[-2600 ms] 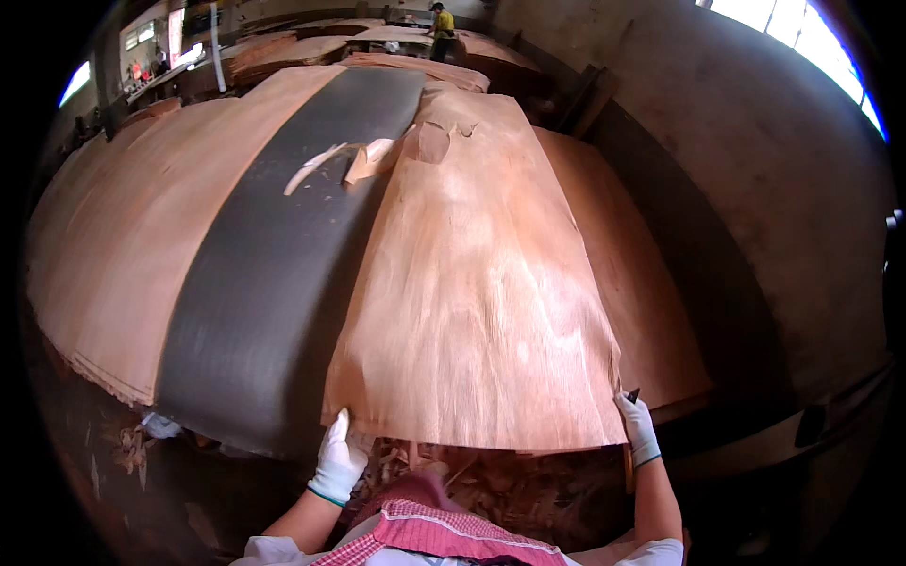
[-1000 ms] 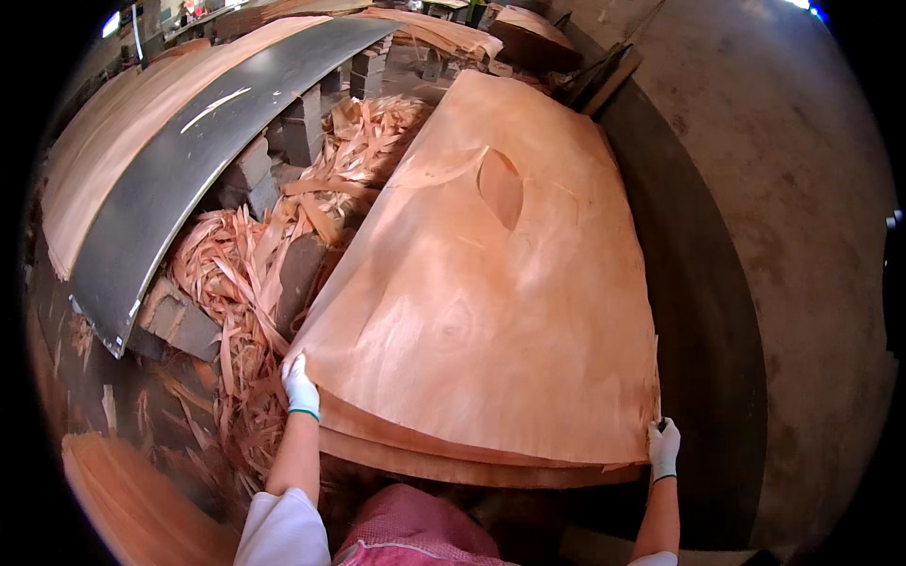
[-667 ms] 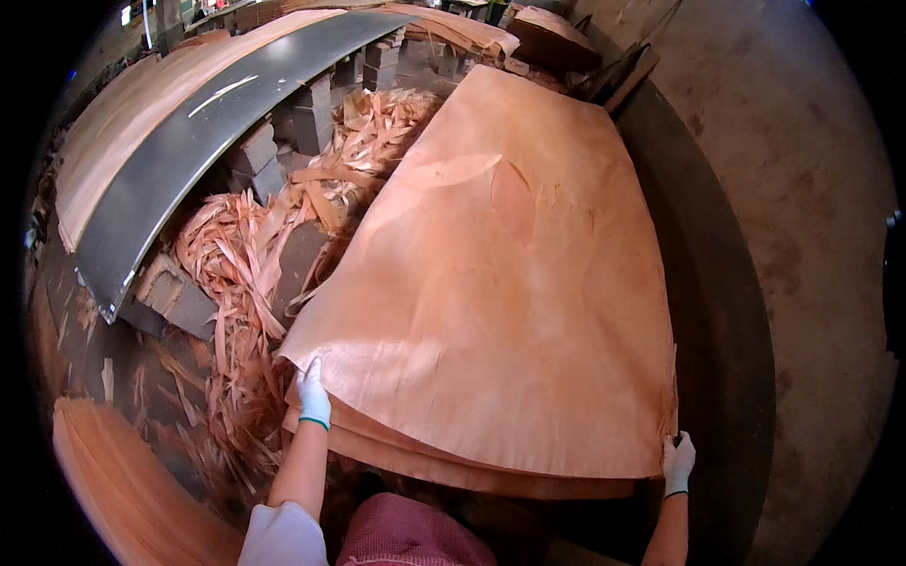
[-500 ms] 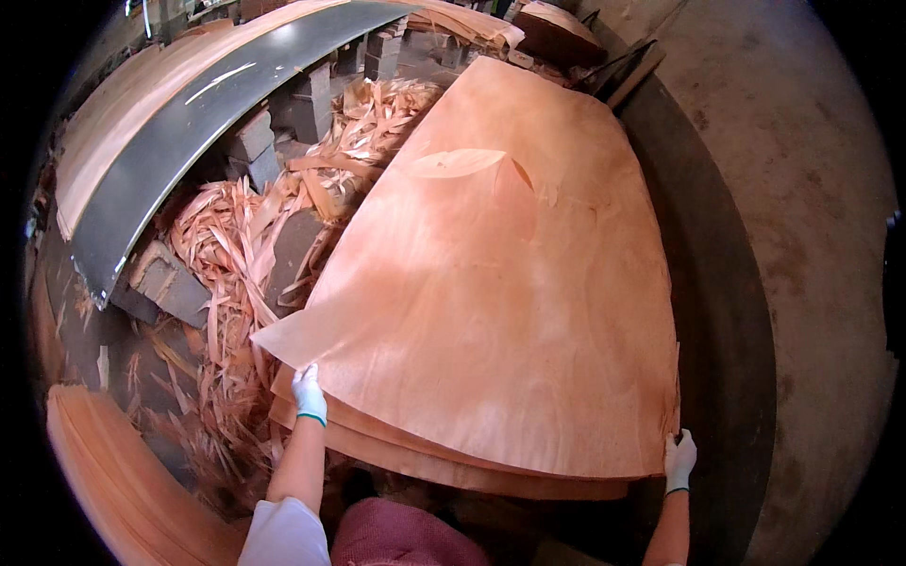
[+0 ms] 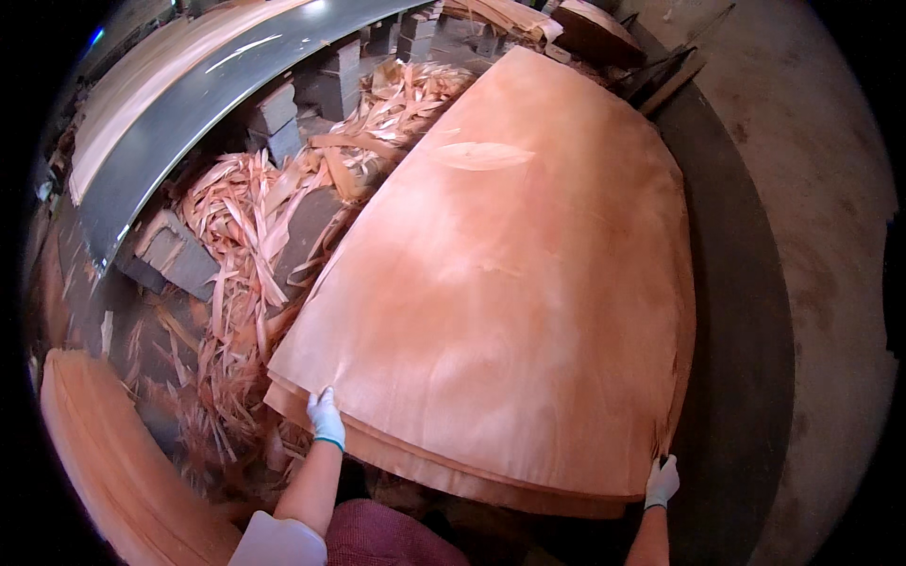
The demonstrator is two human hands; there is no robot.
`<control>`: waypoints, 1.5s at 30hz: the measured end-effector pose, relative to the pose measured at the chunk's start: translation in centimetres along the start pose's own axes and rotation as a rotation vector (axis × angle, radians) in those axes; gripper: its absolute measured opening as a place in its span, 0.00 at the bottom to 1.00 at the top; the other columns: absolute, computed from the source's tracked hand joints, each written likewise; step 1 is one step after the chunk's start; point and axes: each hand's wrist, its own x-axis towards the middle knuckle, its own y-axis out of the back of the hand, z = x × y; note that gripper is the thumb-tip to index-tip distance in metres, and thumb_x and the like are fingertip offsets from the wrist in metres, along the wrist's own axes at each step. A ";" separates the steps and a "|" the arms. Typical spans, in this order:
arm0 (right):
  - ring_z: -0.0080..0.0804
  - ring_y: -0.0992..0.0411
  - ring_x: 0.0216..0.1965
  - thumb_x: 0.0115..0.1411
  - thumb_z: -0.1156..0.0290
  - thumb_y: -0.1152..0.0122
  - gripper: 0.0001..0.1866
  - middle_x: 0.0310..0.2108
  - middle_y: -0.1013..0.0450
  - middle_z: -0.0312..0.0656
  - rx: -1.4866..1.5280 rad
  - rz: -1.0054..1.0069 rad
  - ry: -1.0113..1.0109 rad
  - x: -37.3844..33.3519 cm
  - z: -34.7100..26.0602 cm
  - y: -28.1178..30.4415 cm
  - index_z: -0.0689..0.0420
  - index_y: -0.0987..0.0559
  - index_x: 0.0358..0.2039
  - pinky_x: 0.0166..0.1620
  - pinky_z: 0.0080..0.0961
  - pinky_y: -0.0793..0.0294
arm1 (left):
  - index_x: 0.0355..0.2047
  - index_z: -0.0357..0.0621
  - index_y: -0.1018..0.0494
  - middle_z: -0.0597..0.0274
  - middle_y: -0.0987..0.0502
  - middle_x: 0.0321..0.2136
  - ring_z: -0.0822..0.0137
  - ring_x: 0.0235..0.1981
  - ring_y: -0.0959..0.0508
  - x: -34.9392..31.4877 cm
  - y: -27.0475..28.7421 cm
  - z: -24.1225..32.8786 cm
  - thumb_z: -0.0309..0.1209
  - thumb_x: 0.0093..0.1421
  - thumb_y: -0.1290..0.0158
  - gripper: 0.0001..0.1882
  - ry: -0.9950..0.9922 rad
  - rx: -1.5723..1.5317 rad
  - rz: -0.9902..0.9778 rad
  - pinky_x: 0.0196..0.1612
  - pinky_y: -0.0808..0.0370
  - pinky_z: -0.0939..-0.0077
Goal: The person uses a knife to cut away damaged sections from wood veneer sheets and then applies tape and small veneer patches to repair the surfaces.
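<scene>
The big wood sheet (image 5: 510, 311) lay on top of a pile of sheets (image 5: 425, 465). The white-gloved left hand (image 5: 327, 417) was nearly closed and pinched the sheet's front edge, near its left corner. The white-gloved right hand (image 5: 662, 481) was curled at the front right corner, but I could not tell if it gripped. Wood strips (image 5: 247, 212) lay to the left, near gray blocks (image 5: 192, 268).

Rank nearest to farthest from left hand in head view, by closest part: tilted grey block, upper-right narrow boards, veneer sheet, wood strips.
1. Veneer sheet: touching the left hand.
2. Wood strips: on the left, below.
3. Tilted grey block: farther left.
4. Narrow boards: past the sheet's far end.
</scene>
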 end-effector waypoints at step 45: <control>0.50 0.28 0.48 0.62 0.56 0.49 0.23 0.46 0.26 0.53 -0.135 -0.454 -0.158 7.1 1.9 -12.6 0.61 0.27 0.49 0.49 0.45 0.29 | 0.38 0.43 0.28 0.66 0.25 0.33 0.69 0.31 0.26 5.1 1.7 0.9 0.31 0.57 0.44 0.10 0.189 0.294 -0.125 0.34 0.27 0.76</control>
